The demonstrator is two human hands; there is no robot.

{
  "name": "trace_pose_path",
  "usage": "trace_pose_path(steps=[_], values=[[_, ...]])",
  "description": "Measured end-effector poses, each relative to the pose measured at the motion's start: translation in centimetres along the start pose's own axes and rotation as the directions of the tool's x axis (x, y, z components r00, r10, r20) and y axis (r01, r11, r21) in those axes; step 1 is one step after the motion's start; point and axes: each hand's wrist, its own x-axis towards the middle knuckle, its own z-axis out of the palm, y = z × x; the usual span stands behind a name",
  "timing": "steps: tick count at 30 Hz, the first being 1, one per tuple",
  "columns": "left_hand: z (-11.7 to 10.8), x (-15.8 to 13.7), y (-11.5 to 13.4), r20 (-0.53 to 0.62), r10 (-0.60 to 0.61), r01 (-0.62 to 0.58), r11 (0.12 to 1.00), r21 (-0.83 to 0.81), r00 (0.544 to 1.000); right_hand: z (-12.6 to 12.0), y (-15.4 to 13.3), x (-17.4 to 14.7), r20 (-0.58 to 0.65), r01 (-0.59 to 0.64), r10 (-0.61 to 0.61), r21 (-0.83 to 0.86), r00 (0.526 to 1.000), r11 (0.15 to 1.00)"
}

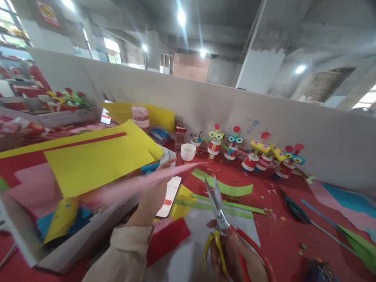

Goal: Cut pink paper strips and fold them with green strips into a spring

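Pink sheet (pixel 141 183) and scissors (pixel 220 215) are both off the table, the sheet slanting across left of centre, blurred, and the blades rising just right of centre. At the lower left an open box (pixel 21 239) holds blue and yellow pieces of paper. Behind it lie large yellow sheets (pixel 100 162), with a red stripe showing between them and pink paper beneath. Farther back stands a pink bottle (pixel 140 116). Next comes the left hand (pixel 154 197), below a rolled beige cuff; it holds the pink sheet, though with the blur I can't fairly say how thumb and fingers lie on it. Just beside that wrist a phone (pixel 172 196) lies face up, with a red card (pixel 170 239) nearer the body. A red-lidded jar (pixel 180 137) and a stack of white cups (pixel 188 152) stand behind. The right hand (pixel 233 248) is curled round the yellow and red handles of the scissors, whose blades are slightly parted and point away from the body, near the green strips (pixel 235 188). Beyond, a row of cup figures (pixel 215 147) with red discs stands along the partition. Farther right lie a dark-handled tool (pixel 295 207) and blue paper (pixel 348 198).
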Motion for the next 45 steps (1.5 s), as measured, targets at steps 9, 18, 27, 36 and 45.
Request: trace_pose_path(steps=[9, 18, 27, 36, 45], values=[[2.6, -2.3, -2.7, 0.247, 0.158, -0.205, 0.963, 0.177, 0.956, 2.0, 0.1, 0.4, -0.145, 0.184, -0.209, -0.171, 0.967, 0.968], [3.5, -4.6, -1.7, 0.318, -0.434, 0.432, 0.898, 0.08, 0.843, 0.5, 0.6, 1.1, -0.338, 0.249, -0.369, -0.348, 0.866, 0.904], [2.8, -4.4, -1.6, 0.672, -0.346, 0.226, 0.938, 0.263, 0.655, -0.4, 0.1, 1.1, -0.434, 0.219, -0.35, -0.324, 0.83, 0.92], [1.8, -2.3, -2.8, 0.316, -0.185, 0.163, 0.982, 0.097, 0.93, 0.9, -0.3, 0.9, -0.451, 0.212, -0.3, -0.234, 0.841, 0.949], [0.1, 0.3, -4.3, -0.036, -0.355, 0.352, 0.933, -0.076, 0.934, 1.1, 0.5, 0.4, -0.233, 0.089, -0.1, -0.06, 0.967, 0.994]])
